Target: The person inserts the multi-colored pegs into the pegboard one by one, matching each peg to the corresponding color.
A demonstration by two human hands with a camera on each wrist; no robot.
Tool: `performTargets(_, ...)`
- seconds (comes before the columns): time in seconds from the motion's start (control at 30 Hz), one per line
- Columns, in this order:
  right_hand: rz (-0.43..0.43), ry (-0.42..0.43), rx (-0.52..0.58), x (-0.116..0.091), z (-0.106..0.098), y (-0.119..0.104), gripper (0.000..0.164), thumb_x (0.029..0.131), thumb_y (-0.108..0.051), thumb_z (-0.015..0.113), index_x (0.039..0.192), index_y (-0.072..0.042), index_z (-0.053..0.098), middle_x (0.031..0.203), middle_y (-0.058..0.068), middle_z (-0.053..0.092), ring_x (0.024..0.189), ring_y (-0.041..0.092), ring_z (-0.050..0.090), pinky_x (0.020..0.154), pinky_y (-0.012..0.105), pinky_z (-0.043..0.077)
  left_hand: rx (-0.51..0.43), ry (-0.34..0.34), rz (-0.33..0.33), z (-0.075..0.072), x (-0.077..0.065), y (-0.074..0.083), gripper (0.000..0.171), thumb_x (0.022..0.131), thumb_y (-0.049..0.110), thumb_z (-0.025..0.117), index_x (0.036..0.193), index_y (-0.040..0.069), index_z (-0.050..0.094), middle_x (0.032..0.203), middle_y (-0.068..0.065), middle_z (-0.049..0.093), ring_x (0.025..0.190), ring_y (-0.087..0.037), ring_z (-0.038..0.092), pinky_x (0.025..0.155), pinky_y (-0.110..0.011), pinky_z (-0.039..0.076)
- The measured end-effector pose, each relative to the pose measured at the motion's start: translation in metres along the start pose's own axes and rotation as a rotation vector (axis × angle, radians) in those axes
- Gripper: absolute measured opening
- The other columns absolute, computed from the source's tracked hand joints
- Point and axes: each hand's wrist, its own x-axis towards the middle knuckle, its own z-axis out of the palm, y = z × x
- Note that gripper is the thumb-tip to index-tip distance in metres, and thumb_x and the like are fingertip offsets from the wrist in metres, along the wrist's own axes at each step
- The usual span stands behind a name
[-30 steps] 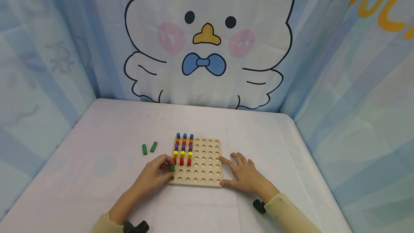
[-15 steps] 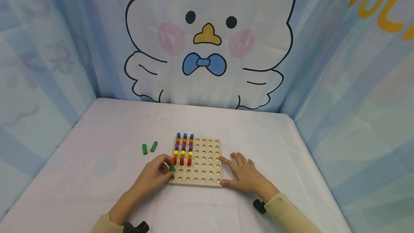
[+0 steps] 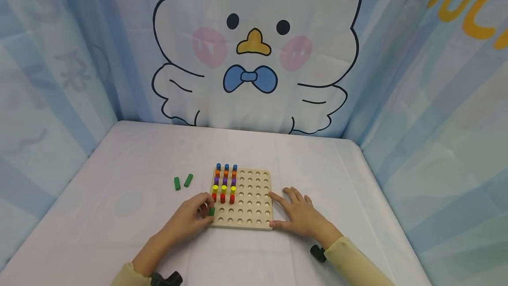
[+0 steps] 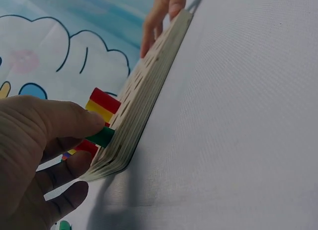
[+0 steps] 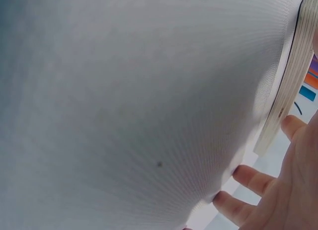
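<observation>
My left hand (image 3: 189, 216) pinches a green peg (image 3: 212, 212) at the front left corner of the wooden pegboard (image 3: 240, 227). In the left wrist view the thumb lies along that green peg (image 4: 103, 136), whose lower end meets the board's holed face. Behind it in the head view stand short rows of red (image 3: 222, 199), yellow (image 3: 224, 189), purple, orange and blue pegs on the board's left side. My right hand (image 3: 302, 216) rests at the board's right edge, fingers spread, with forefinger and thumb touching it. The right wrist view shows the board's layered edge (image 5: 285, 91) beside its fingers.
Two loose green pegs, one upright in view (image 3: 177, 183) and one slanted (image 3: 188, 180), lie on the white tablecloth (image 3: 131, 206) left of the board. Hanging cloth with a cartoon bird (image 3: 254, 100) closes off the table's back and sides.
The green peg in my left hand has moved down toward the board's front left corner, and the fingers have lowered slightly with it. My right hand has stayed in place.
</observation>
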Motion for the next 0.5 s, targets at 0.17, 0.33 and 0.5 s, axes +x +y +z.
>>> performTargets(0.17, 0.003, 0.003, 0.006, -0.0005, -0.0002, -0.0004, 0.086, 0.09, -0.077, 0.056, 0.162, -0.036, 0.032, 0.159, 0.021, 0.034, 0.149, 0.047, 0.031, 0.108, 0.076, 0.033, 0.016, 0.01, 0.053, -0.003, -0.0017, 0.0011, 0.031, 0.082, 0.007, 0.084, 0.091, 0.021, 0.058, 0.095, 0.009, 0.058, 0.084, -0.007, 0.056, 0.076, -0.027, 0.052)
performTargets(0.33, 0.004, 0.0, 0.005, -0.0008, -0.0005, -0.0006, 0.086, 0.09, -0.077, 0.056, 0.162, -0.036, 0.031, 0.159, 0.021, 0.034, 0.149, 0.047, 0.031, 0.108, 0.076, 0.033, 0.008, 0.003, 0.072, -0.0046, -0.0025, 0.001, 0.024, 0.088, 0.014, 0.081, 0.087, 0.024, 0.059, 0.095, 0.011, 0.058, 0.087, -0.004, 0.056, 0.08, -0.028, 0.054)
performTargets(0.5, 0.003, 0.0, 0.008, -0.0011, -0.0014, -0.001, 0.086, 0.09, -0.077, 0.056, 0.162, -0.036, 0.032, 0.159, 0.021, 0.034, 0.15, 0.047, 0.03, 0.108, 0.076, 0.033, 0.021, 0.007, 0.065, -0.0076, -0.0005, 0.0008, 0.021, 0.091, 0.017, 0.079, 0.087, 0.025, 0.059, 0.097, 0.011, 0.059, 0.088, -0.004, 0.056, 0.08, -0.029, 0.054)
